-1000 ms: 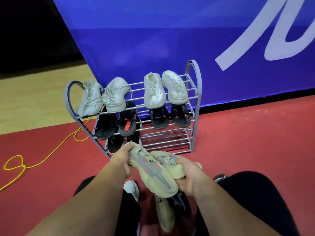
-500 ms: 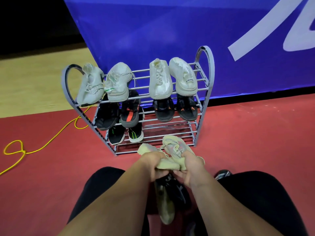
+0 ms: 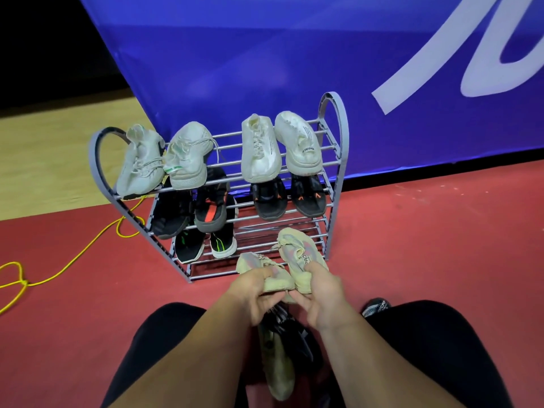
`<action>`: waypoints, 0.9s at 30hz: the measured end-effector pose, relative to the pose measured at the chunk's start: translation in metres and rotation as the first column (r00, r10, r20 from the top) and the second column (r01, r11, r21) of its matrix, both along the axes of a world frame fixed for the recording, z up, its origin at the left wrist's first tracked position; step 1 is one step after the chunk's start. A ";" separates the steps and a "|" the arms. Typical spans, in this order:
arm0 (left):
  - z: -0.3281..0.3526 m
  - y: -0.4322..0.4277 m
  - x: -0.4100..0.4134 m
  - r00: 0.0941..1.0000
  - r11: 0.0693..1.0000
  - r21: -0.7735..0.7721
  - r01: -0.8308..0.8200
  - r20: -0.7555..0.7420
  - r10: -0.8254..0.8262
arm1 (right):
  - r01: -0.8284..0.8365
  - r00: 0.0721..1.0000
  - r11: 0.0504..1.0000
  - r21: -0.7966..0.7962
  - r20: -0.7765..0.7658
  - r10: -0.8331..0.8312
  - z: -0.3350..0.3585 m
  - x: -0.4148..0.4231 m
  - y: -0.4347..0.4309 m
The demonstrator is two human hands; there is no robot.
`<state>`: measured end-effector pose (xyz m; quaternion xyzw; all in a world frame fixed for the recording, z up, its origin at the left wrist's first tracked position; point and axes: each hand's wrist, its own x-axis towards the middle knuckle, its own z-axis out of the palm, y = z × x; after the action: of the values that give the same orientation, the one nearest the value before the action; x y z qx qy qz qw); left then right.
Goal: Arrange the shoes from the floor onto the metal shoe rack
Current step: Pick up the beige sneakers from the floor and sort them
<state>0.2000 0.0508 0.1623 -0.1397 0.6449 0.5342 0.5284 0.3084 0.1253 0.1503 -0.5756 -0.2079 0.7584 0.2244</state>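
Blue banner (image 3: pixel 265 69) fills the back, red floor (image 3: pixel 426 231) runs in front of it, and there stands the metal shoe rack (image 3: pixel 335 113), three tiers. The top tier carries four white sneakers (image 3: pixel 260 154), the middle tier four dark shoes (image 3: pixel 269 201), and the bottom tier has a black pair with green stripes (image 3: pixel 222 245) on its left side. Down low, both hands are busy. The left hand (image 3: pixel 253 295) grips one beige sneaker (image 3: pixel 265 272) by the heel, just in front of the bottom rail. The right hand (image 3: pixel 323 293) grips the second beige sneaker (image 3: pixel 297 245), its toe out over the bottom tier's right side. Between the person's knees a loose beige shoe (image 3: pixel 278 369) and a black shoe (image 3: pixel 297 340) lie on the floor. A yellow cord (image 3: pixel 73 260) loops at left.
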 end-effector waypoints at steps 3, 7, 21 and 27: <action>-0.001 0.001 0.000 1.000 1.000 0.019 -0.001 -0.006 0.001 | 0.008 1.000 1.000 -0.012 0.014 -0.008 0.005 0.002 -0.001; 0.000 0.002 0.000 1.000 0.999 0.048 0.012 0.018 -0.013 | 0.024 0.999 1.000 -0.014 0.028 -0.024 0.005 0.002 0.000; -0.003 0.000 -0.011 0.994 0.999 0.017 0.028 0.105 -0.030 | 0.023 1.000 1.000 -0.012 0.021 -0.022 -0.009 0.000 0.007; -0.019 0.014 -0.031 0.994 0.999 0.024 -0.033 0.101 0.030 | -0.025 0.996 0.999 0.023 0.085 0.023 -0.032 -0.006 0.031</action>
<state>0.1693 0.0646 0.1436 -0.1700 0.6082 0.5428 0.5536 0.3026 0.1559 0.1179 -0.6019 -0.2332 0.7334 0.2132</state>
